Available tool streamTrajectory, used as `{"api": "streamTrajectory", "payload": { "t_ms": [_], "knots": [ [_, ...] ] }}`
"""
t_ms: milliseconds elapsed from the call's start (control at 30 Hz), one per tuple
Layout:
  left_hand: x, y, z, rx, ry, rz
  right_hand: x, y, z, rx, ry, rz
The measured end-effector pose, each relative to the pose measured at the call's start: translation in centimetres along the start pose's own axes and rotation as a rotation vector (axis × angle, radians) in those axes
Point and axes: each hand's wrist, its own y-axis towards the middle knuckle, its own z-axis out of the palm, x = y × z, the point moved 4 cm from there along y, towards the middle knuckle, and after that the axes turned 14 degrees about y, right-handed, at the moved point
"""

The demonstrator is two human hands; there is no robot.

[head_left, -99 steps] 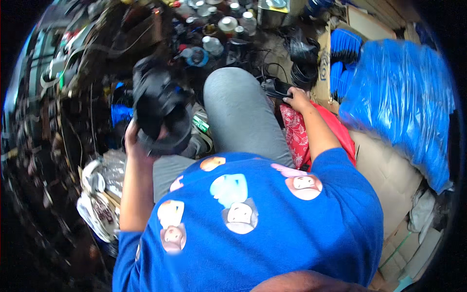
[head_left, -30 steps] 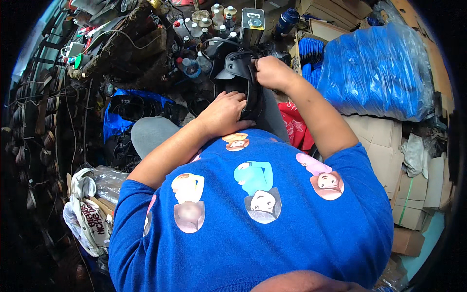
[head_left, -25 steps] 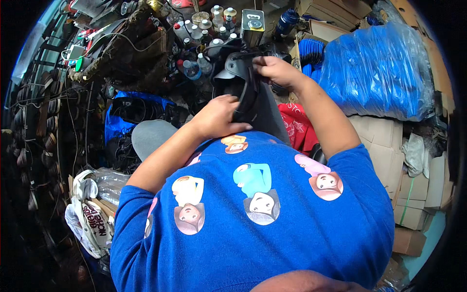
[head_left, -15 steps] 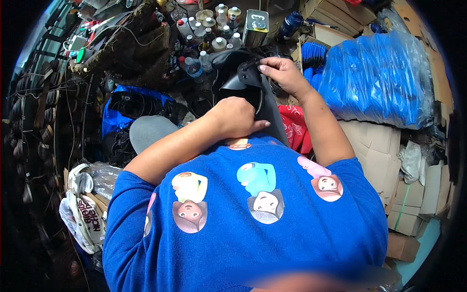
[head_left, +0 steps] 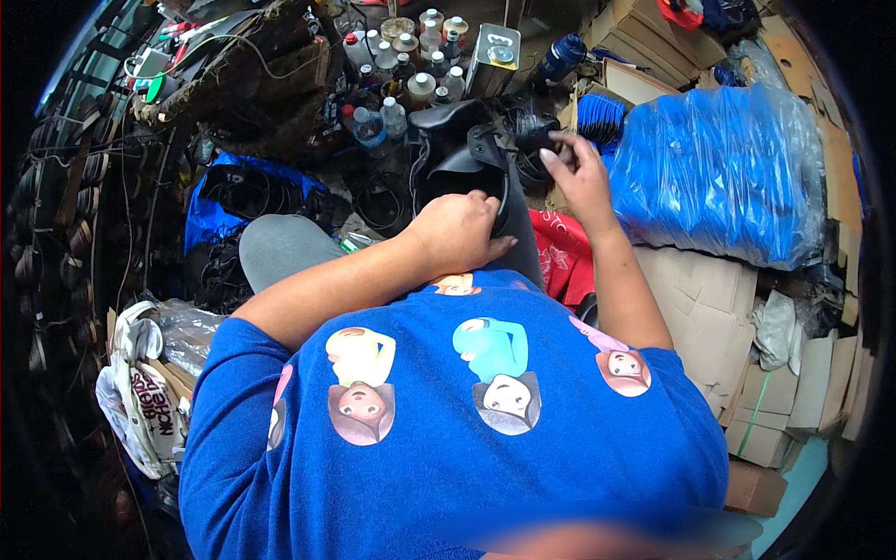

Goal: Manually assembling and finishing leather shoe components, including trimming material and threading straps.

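Observation:
A black leather shoe [head_left: 455,156], with a flap that has eyelets, rests at my lap with its opening toward me. My left hand [head_left: 455,230] is closed on the near rim of that opening; the fingertips are hidden inside. Right of the shoe, my right hand [head_left: 582,175] is raised and apart from it. Its thumb and forefinger are spread, and I see nothing between them. Behind those fingers lies a dark bundle [head_left: 534,133] that I cannot make out.
Several bottles [head_left: 420,89] and a metal can [head_left: 495,58] stand beyond the shoe. Blue items in a clear plastic wrap [head_left: 719,177] lie at right, above flattened cardboard [head_left: 695,313]. A red cloth [head_left: 563,254] is beside my leg. A cluttered bench [head_left: 233,84] stands at far left.
My right hand has let go of the shoe's eyelet flap and moved right, its fingers now apart. My left hand stays on the rim. The view has shifted slightly.

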Motion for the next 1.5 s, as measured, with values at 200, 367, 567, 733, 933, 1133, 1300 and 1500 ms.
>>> {"api": "streamTrajectory", "payload": {
  "t_ms": [200,367,567,733,933,1133,1300,1500],
  "knots": [
    [-2.5,1.8,0.2,0.106,0.075,0.098,7.8,4.7,6.2,0.330,-0.416,-0.541],
    [-2.0,1.8,1.2,0.185,0.061,0.123,6.4,6.7,9.2,0.473,-0.022,-0.320],
    [-1.2,1.8,1.9,0.178,0.066,0.230,-1.8,10.3,12.1,0.540,-0.229,-0.153],
    [1.7,0.9,2.4,0.218,-0.200,0.122,1.0,9.1,7.8,0.380,0.111,-0.178],
    [0.6,0.7,1.7,0.105,-0.209,0.133,-6.0,1.6,4.4,0.345,0.188,0.492],
    [-1.7,2.1,0.9,0.124,-0.103,0.251,-1.5,2.5,4.9,-0.049,0.741,0.493],
    [-2.0,3.3,1.3,0.212,-0.076,0.191,0.5,3.3,4.2,-0.030,0.588,0.240],
    [3.1,0.3,-4.2,-0.529,-0.170,0.071,-0.5,3.6,2.2,-0.251,0.696,0.075]
  ]
}}
